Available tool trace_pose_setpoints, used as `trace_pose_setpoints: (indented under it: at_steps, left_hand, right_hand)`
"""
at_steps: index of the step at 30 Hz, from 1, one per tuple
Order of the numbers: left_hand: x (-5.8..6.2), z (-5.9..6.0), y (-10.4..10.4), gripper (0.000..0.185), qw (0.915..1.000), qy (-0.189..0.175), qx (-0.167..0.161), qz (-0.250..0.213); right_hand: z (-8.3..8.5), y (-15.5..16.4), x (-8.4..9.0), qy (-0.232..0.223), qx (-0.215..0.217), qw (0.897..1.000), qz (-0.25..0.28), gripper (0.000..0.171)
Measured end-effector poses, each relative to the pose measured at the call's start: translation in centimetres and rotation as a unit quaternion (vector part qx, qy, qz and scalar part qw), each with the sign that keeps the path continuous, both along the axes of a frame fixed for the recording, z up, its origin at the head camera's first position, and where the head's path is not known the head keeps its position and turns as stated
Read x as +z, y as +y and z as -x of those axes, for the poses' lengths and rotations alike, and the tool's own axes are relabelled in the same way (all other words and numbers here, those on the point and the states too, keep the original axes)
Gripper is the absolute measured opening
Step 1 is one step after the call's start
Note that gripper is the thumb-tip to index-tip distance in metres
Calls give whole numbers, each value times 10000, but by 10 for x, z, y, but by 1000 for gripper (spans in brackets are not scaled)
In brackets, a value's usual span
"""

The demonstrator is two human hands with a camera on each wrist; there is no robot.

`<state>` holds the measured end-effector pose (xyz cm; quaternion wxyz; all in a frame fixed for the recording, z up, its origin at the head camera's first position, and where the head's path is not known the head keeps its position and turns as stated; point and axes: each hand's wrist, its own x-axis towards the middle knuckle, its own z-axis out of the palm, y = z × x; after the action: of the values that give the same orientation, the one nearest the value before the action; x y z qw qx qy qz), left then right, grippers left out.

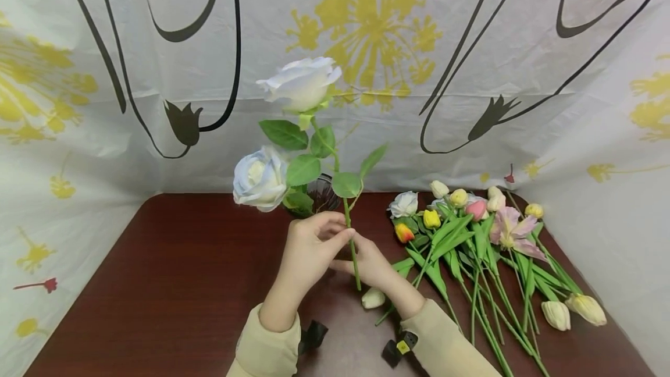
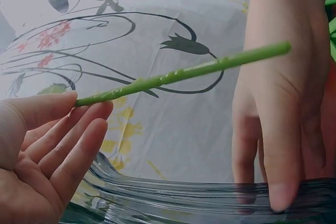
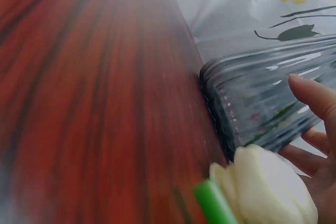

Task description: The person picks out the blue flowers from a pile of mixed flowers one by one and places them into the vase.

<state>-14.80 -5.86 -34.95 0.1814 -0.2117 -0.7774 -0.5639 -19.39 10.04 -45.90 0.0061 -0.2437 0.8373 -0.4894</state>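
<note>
My left hand (image 1: 316,243) pinches the green stem (image 2: 184,72) of an artificial white rose (image 1: 303,83) between thumb and fingertips. The flower stands upright above the hand, and the stem's bare lower end sticks out below it. A bluish-white rose (image 1: 260,179) shows lower left of that bloom, overlapping a dark, ribbed glass vase (image 1: 323,194). Behind the stem, my right hand (image 1: 369,260) has loosely extended fingers and no flower in it. In the right wrist view its thumb (image 3: 307,95) overlaps the vase (image 3: 262,95).
Artificial tulips, roses and a pink lily (image 1: 510,231) lie in a pile on the right of the brown table (image 1: 173,284). A cream tulip (image 1: 373,298) lies close to the right wrist. A patterned sheet (image 1: 324,28) hangs behind the table.
</note>
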Motion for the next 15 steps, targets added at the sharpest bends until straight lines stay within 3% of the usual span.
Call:
trace_pose_setpoints:
  at_steps: [3,6,9,15]
  left_hand:
    - [0,0,0,11,9999,-111,-51,-117]
    - [1,0,-1,8,9996,-167,-88,-228]
    - [3,-1,-3,8,9992,-186,-69,-355]
    - [8,-4,-12,10,9964,-221,50,-822]
  right_hand:
    - [-1,-6,1,178,143,9997,-51,64]
    - [-3,-11,4,62,199,9998,22,65]
    - [-5,-13,5,-40,143,9999,12,68]
    - [-4,-14,5,225,-21,9994,-278,84]
